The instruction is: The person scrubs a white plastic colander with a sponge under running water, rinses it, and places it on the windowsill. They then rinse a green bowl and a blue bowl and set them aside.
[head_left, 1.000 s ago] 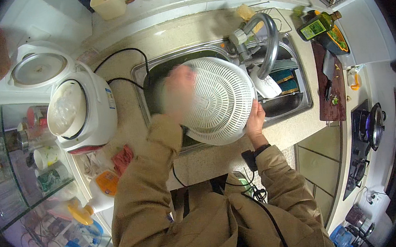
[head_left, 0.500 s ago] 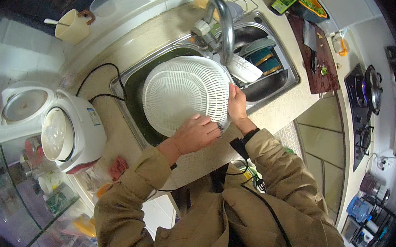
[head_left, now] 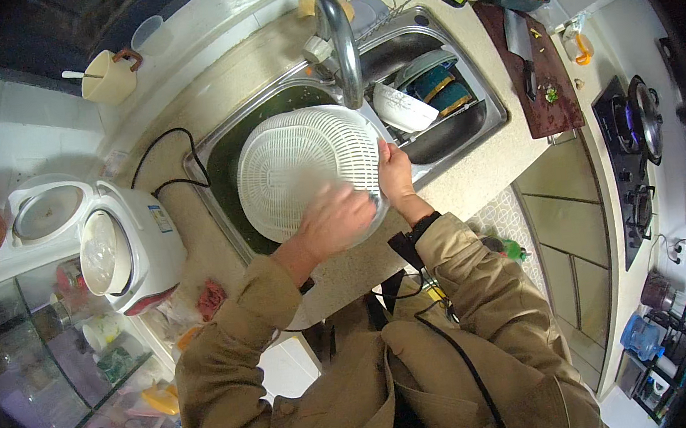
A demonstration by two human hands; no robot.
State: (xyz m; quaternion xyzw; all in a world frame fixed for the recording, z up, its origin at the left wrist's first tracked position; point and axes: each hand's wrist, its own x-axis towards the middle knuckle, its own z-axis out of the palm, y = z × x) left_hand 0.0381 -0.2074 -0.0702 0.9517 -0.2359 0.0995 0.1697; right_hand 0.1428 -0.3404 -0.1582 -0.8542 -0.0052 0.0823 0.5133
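Head view: over the left basin (head_left: 223, 175) of the sink (head_left: 459, 129), overlapping its front edge, a white colander (head_left: 290, 148), pinched at the rim by the right hand (head_left: 396, 173). Cannot tell the grip of the blurred left hand (head_left: 335, 220). Could slip off through too loose a pinch.

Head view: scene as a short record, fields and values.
right hand: on rim of colander
left hand: motion-blurred, at colander's near side; contact unclear
colander: white, slotted, over left basin
faucet: silver, curved
right basin: white bowl, other dishes
board: knife on it
cooker: lid open
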